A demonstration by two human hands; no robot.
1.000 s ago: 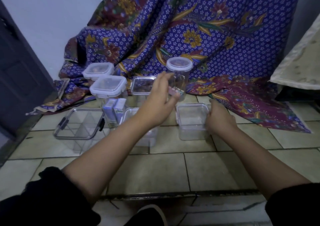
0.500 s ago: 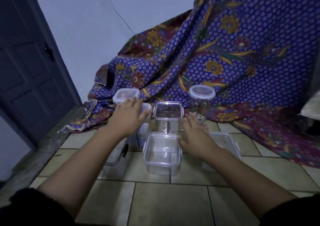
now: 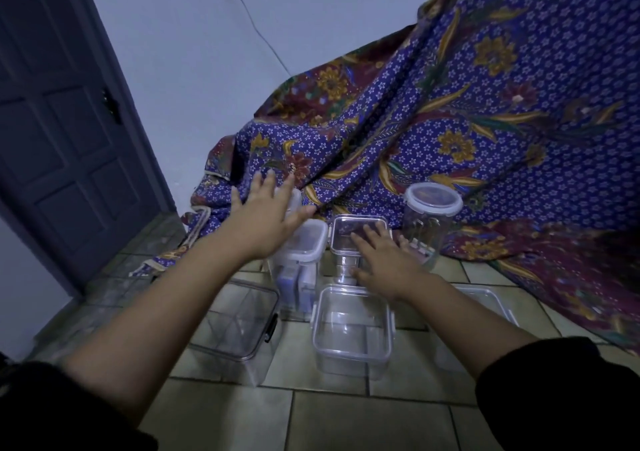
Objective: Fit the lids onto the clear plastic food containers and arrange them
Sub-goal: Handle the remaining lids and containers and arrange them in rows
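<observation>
Though neither grips anything, the left hand [image 3: 266, 218] spreads straight fingers above a white-rimmed lidded square tub [image 3: 310, 242], and the right hand [image 3: 384, 260] reaches flat-fingered over the clear square lidded container [image 3: 346, 225] beside it. A lidless clear square container [image 3: 351, 326] stands upright on the tiled floor [image 3: 221, 416] just in front, with a round lidded clear jar [image 3: 433, 204] to the right against purple floral batik cloth [image 3: 485, 121].

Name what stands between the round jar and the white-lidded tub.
Head view: a square clear-lidded container, the right hand above it.
</observation>
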